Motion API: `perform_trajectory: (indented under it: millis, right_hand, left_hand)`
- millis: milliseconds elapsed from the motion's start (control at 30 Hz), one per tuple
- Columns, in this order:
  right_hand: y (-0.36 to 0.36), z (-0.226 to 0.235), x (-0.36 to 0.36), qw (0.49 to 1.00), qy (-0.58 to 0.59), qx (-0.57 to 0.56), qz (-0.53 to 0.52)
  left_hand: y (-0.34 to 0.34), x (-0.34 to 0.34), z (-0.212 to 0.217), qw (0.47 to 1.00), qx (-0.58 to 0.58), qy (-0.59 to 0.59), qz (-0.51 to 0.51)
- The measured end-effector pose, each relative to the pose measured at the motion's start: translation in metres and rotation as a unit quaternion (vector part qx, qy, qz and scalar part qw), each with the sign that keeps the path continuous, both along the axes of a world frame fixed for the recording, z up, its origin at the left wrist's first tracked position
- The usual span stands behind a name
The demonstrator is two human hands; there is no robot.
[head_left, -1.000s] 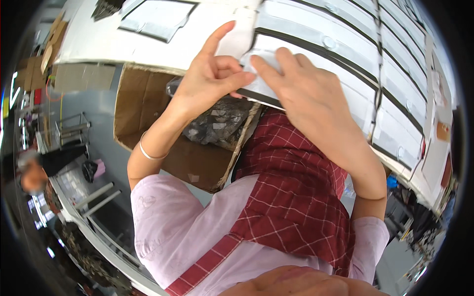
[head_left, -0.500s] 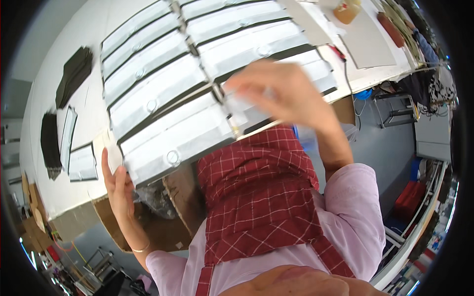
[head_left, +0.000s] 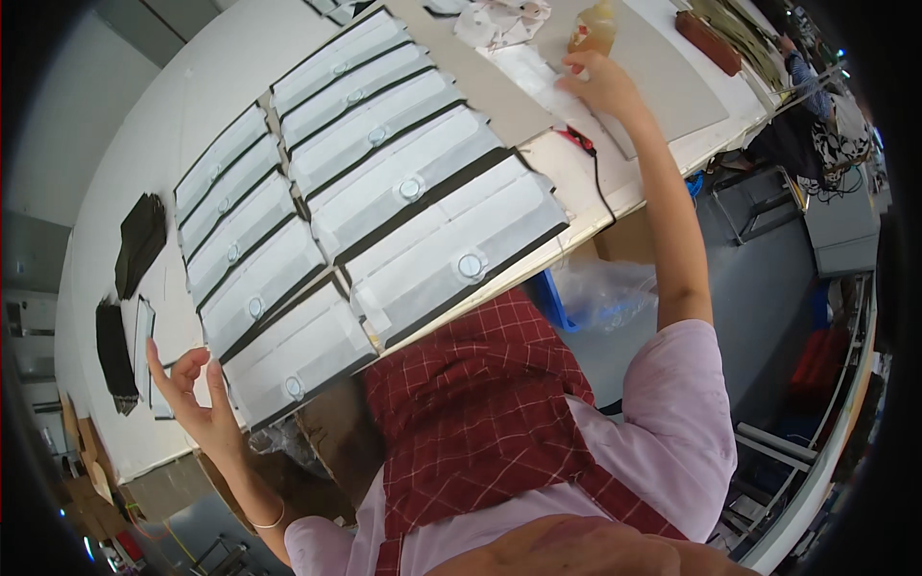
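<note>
Rows of flat white panels with dark edges (head_left: 423, 182) lie in two columns on the table, each bearing a small round clear disc (head_left: 470, 266). My left hand (head_left: 204, 408) is raised at the table's front left, fingers spread and holding nothing, beside the nearest left panel. Far to the right, my right hand (head_left: 612, 88) reaches over a translucent plastic sheet (head_left: 528, 75), just in front of a bottle of amber liquid (head_left: 593, 29). Its thumb and forefinger are bent but slightly apart, and nothing shows between them.
Two stacks of dark fabric strips (head_left: 140, 245) sit at the left. A crumpled white cloth (head_left: 502, 21) lies at the back, near a grey board (head_left: 672, 86). A red tool with a black cord (head_left: 579, 140) rests by the right edge. An open cardboard box (head_left: 327, 442) stands below the front edge.
My right hand has gone from above the panels to the far right, near the bottle. My left hand has come away from the panel's corner. The view has turned toward the right.
</note>
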State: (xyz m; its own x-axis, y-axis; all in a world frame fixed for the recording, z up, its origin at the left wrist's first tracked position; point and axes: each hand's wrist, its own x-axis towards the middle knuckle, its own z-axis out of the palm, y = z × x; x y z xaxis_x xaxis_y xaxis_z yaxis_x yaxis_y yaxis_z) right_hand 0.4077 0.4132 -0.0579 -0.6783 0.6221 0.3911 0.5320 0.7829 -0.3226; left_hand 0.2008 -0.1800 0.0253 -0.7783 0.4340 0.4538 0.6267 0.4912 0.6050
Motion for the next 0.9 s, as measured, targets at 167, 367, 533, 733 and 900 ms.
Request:
perform_trajectory:
  millis: [167,367,533,733,900]
  right_hand:
    - [-0.005,0.0,-0.023,0.998,-0.046,-0.032,0.02]
    - [-0.001,0.0,-0.013,0.994,-0.006,-0.109,0.02]
    - [-0.011,0.016,-0.014,0.971,0.105,-0.209,0.04]
    - [-0.1,0.075,-0.046,0.847,0.239,-0.425,0.214]
    - [-0.206,0.09,-0.091,0.759,0.175,-0.522,0.348]
  left_hand:
    - [0.036,0.003,-0.001,0.997,-0.004,-0.046,-0.061]
    - [0.068,0.006,-0.004,0.987,-0.011,-0.109,-0.12]
    - [0.089,0.009,0.002,0.97,-0.025,-0.138,-0.196]
    - [0.159,0.011,0.012,0.941,0.007,-0.144,-0.306]
    - [0.195,-0.003,0.012,0.89,0.046,-0.309,-0.332]
